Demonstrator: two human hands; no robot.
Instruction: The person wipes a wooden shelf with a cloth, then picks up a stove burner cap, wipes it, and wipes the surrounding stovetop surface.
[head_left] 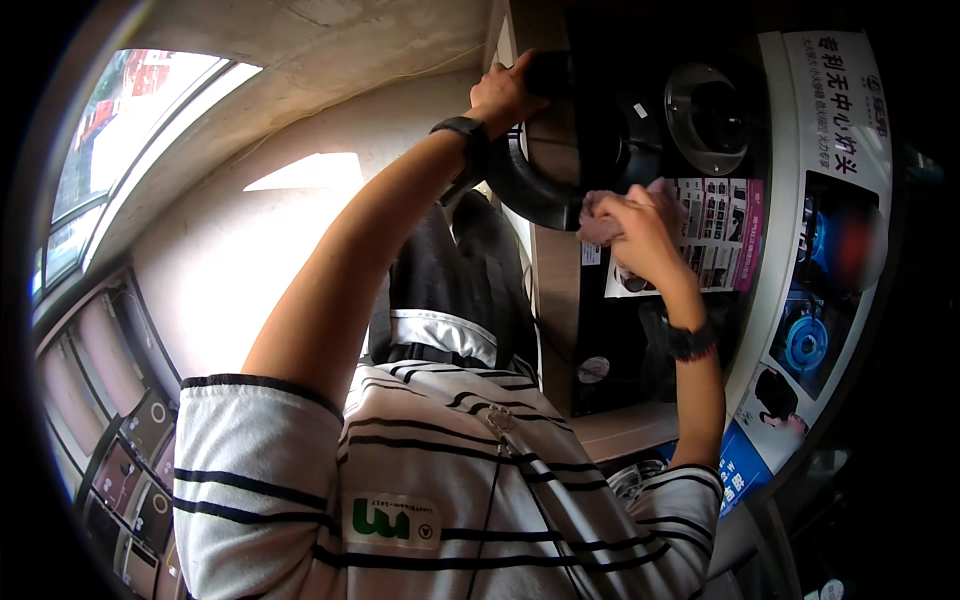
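Observation:
My left hand (505, 92) reaches far forward, its fingers closed on the end of a thick black curved piece (540, 200) that bends like part of a ring. What kind of thing this piece is, I cannot make out. In my right hand (648, 235) is a bunched pinkish-grey cloth (601, 218), held close to the lower end of the curved piece. Just beyond that hand lies a printed leaflet (735, 235) with a magenta edge, on a black glossy panel (640, 345). A round metal-rimmed burner (685, 125) sits farther up the dark surface.
On the right runs a long display board (825, 120) with pictures of blue-flame burners. A bright window (130, 130) is at the upper left. Several appliance panels with round knobs (130, 470) stand at the lower left. Pale floor (220, 240) stretches beside my legs.

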